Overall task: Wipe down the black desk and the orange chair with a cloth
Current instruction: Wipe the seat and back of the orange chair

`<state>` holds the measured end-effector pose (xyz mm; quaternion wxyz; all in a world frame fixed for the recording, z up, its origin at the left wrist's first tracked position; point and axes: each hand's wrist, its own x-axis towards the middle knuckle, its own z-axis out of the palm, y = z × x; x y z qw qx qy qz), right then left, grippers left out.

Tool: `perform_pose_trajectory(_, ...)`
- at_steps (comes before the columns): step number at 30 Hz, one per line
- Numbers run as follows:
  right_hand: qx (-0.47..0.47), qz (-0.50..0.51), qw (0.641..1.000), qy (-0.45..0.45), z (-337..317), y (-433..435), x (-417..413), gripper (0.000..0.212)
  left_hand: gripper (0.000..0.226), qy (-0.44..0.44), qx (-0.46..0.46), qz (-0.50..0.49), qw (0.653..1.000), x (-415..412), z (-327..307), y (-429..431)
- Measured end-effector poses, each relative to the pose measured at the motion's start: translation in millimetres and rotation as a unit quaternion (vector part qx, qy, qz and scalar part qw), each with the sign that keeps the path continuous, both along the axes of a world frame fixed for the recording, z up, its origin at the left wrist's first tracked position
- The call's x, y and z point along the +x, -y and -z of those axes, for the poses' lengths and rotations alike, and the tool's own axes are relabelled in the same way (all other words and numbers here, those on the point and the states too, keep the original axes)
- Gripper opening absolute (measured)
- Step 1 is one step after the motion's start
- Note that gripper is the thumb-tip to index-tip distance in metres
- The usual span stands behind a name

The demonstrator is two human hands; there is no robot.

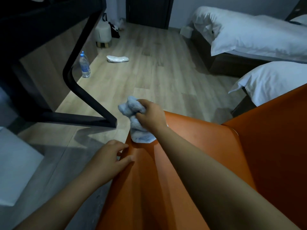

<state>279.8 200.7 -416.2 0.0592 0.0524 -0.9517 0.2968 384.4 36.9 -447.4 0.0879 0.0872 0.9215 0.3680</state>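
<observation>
The orange chair (191,140) fills the lower right, its seat running toward me and its back rising at the right. My right hand (150,116) is closed on a bunched light-blue cloth (137,128), whose lower end rests on the seat's front edge. My left hand (110,159) lies on the seat's left edge, fingers spread and thumb on the orange surface, holding nothing I can see. The black desk (41,15) sits at the upper left, with its angled black leg (83,90) reaching the floor just left of the cloth.
A water bottle (84,64) stands on the wooden floor by the desk leg, and a white slipper (117,58) lies beyond it. A small pale stool (102,34) is further back. Two white-sheeted beds (259,37) line the right side. A pale cushion (15,165) is at the lower left.
</observation>
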Motion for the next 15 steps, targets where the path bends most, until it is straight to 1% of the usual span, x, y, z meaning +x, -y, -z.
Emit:
perform_pose_trajectory(2, -0.041, 0.013, 0.999, -0.022, -9, -16, 13, 0.026, 0.046, -0.018, -0.003, 0.006, 1.0, -1, -5, -6)
perform_pose_trajectory(4, -0.034, 0.049, 0.996, -0.074, -17, -43, 32, 0.021, 0.042, -0.045, -0.022, 0.019, 0.999, 1, -11, -16)
perform_pose_trajectory(6, -0.018, 0.097, 0.988, -0.116, -25, -76, 57, 0.019, 0.043, -0.062, -0.033, 0.035, 0.997, 6, -19, -27)
perform_pose_trajectory(10, 0.007, 0.174, 0.977, -0.123, -31, -140, 120, 0.023, 0.05, -0.084, -0.053, 0.075, 0.992, 24, -34, -48)
perform_pose_trajectory(13, 0.017, 0.25, 0.96, -0.129, -27, -180, 163, 0.023, 0.05, -0.105, -0.07, 0.092, 0.988, 43, -42, -58)
perform_pose_trajectory(15, 0.022, 0.299, 0.947, -0.114, -17, -200, 185, 0.022, 0.05, -0.113, -0.078, 0.1, 0.985, 58, -42, -63)
